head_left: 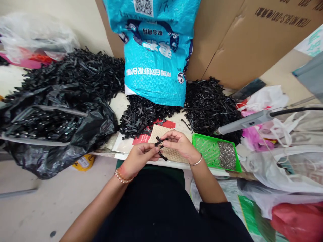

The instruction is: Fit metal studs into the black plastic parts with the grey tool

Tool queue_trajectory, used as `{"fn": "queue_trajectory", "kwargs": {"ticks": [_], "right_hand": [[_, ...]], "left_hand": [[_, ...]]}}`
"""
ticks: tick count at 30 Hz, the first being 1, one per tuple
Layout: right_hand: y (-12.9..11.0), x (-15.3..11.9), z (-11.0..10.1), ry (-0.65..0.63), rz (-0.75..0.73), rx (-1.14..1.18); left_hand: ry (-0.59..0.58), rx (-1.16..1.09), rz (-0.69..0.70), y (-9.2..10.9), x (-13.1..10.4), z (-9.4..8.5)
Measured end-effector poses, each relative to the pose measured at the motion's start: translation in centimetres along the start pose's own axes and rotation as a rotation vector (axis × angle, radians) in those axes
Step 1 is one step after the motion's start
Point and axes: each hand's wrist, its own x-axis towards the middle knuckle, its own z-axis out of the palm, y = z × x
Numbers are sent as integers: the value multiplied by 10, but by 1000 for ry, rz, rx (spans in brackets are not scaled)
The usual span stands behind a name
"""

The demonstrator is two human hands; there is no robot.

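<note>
Black, thin plastic strips (160, 148) sat crossed between both hands above the worktop (118, 107) edge; left hand (140, 158) and right hand (178, 143) fingers pinched them. Glossy strip heaps (75, 72), a green perforated tray (208, 151) of grey metal bits, and cardboard lay behind.

A tall turquoise printed plastic sack (157, 50) stands at the centre rear. Left of the sack: a heap of black plastic strips (75, 72), and before it a crumpled black plastic bag (58, 134) with more strips. Right of the sack: a second black strip heap (210, 104), brown corrugated cardboard sheets (239, 40), a shallow green plastic tray (210, 151) of small metal pieces, and a grey handheld tool (247, 122) with a black cable. Far right of the sack: white plastic bags (285, 161).
</note>
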Motion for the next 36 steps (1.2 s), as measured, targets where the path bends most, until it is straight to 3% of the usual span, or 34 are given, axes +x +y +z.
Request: {"fn": "queue_trajectory", "kwargs": {"ticks": [7,21,36], "right_hand": [[10,6,7,93,-59,51],[23,15,16,93,-15,280],[19,16,9,57,-44,172]], "left_hand": [[-12,22,-19,2,3,1],[-6,-42,-62,2,4,2],[-2,-39,-30,0,7,2]]}}
